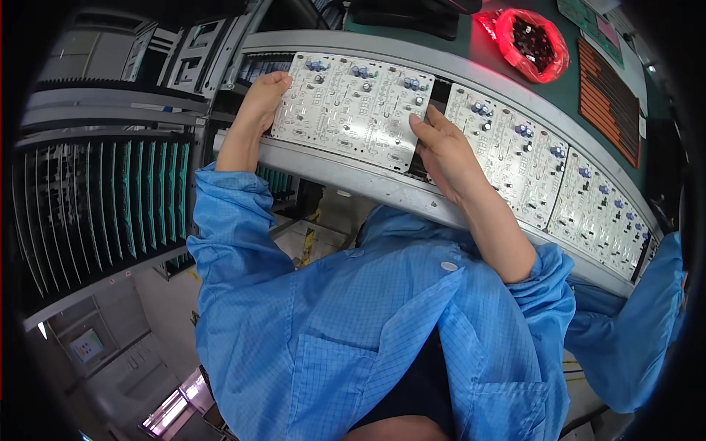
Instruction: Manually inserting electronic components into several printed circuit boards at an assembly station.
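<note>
A white circuit board (346,110) with blue and black components lies across the metal conveyor rail (346,170), gripped at both ends. My left hand (263,99) pinches its left edge, thumb and fingers closed near the upper corner. At the opposite edge my right hand (447,151) holds the board, with the thumb on its face; part of the fingers is hidden. Just right of that hand sits a second white circuit board (507,151) on the same conveyor. A third board (599,213) follows farther right, close behind the second.
Left of me a rack (103,213) holds several boards upright in slots. Beyond the conveyor, a red plastic bag (533,44) of small dark parts rests on a green surface, beside a brown slotted tray (607,103). A co-worker's blue sleeve (625,331) shows at the right.
</note>
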Motion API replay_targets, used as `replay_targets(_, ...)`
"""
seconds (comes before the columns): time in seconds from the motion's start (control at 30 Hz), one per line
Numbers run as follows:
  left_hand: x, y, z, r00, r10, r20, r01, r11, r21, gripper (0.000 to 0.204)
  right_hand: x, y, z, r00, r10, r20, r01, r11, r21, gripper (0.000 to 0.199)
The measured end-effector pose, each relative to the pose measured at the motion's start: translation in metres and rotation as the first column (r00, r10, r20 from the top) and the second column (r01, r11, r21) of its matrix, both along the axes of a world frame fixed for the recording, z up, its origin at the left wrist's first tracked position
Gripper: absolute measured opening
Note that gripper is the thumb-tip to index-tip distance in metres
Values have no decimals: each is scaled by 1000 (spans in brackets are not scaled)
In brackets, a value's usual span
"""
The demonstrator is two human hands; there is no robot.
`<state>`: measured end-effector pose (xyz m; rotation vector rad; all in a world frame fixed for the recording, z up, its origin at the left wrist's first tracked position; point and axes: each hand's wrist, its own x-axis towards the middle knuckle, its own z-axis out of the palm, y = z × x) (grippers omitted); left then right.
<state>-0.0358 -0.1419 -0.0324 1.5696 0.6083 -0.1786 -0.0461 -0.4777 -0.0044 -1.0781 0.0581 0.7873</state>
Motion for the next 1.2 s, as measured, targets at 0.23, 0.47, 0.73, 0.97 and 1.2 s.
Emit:
replay_targets(0.23, -1, -17, -1, 1000, -8, -3, 9, 996, 91, 24, -29, -41, 41, 840, 154, 520, 79, 914, -399, 70)
replay_targets(0.47, -3, -12, -30, 992, -101, 75, 85, 978, 191, 26, 9, -153, 73, 769, -172, 615, 368, 906, -207, 51)
replay_targets(0.73, -5, -64, 53, 941, -334, -47, 104, 155, 982, 28, 100, -280, 59, 590, 320, 741, 755, 107, -647, 23)
replay_targets(0.97, 80, -258, 78, 544, -822, 170, 229, 340, 912, 17, 190, -357, 7, 267, 708, 654, 825, 183, -534, 14)
replay_targets(1.2, 193, -321, 33, 476, -872, 113, 68, 165, 984, 20, 200, -351, 2, 301, 728, 616, 781, 183, -598, 13)
